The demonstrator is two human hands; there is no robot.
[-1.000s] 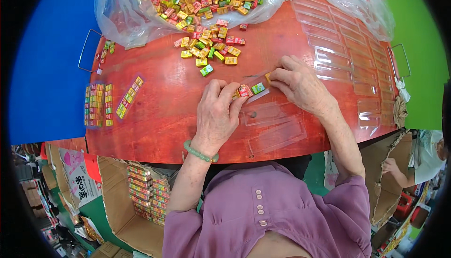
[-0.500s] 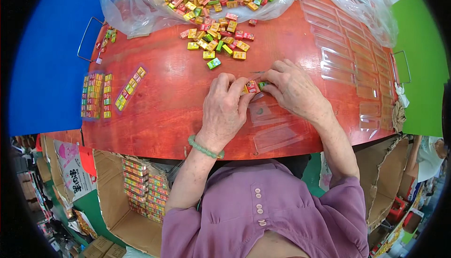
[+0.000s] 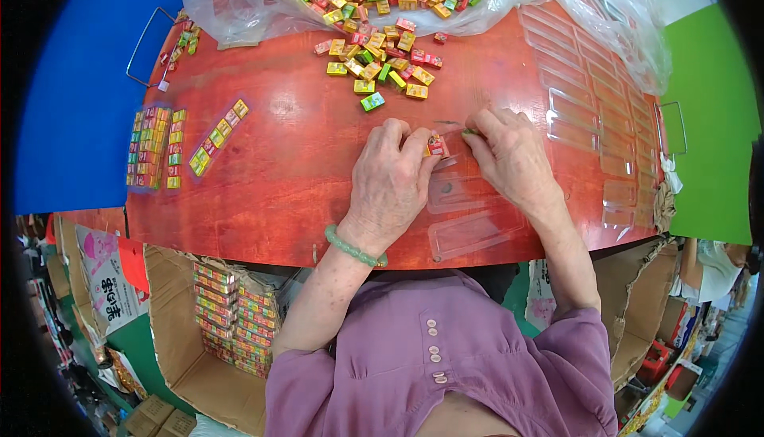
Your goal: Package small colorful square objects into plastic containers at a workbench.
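Note:
My left hand point(image 3: 391, 182), with a green bead bracelet at the wrist, is closed on a narrow clear plastic tray holding small printed boxes. A red-and-yellow box point(image 3: 437, 146) shows past its thumb; the fingers hide the rest. To its right, my right hand point(image 3: 513, 158) pinches a small green box point(image 3: 470, 131), mostly covered by the fingertips, near the tray's far end. Beneath the hands, empty clear trays point(image 3: 475, 234) lie on the red table. Beyond them is a loose pile of small boxes point(image 3: 382, 61) in red, yellow, orange and green.
A large clear plastic bag point(image 3: 231, 3) spills boxes at the back. Filled trays point(image 3: 149, 146) lie at the left, one set at a slant point(image 3: 219, 137). Rows of empty clear trays point(image 3: 574, 119) cover the right side. A cardboard carton point(image 3: 179, 310) of stacked packs stands below the table.
My right hand has drawn away from my left, with the green box at its fingertips. The whole view has shifted slightly.

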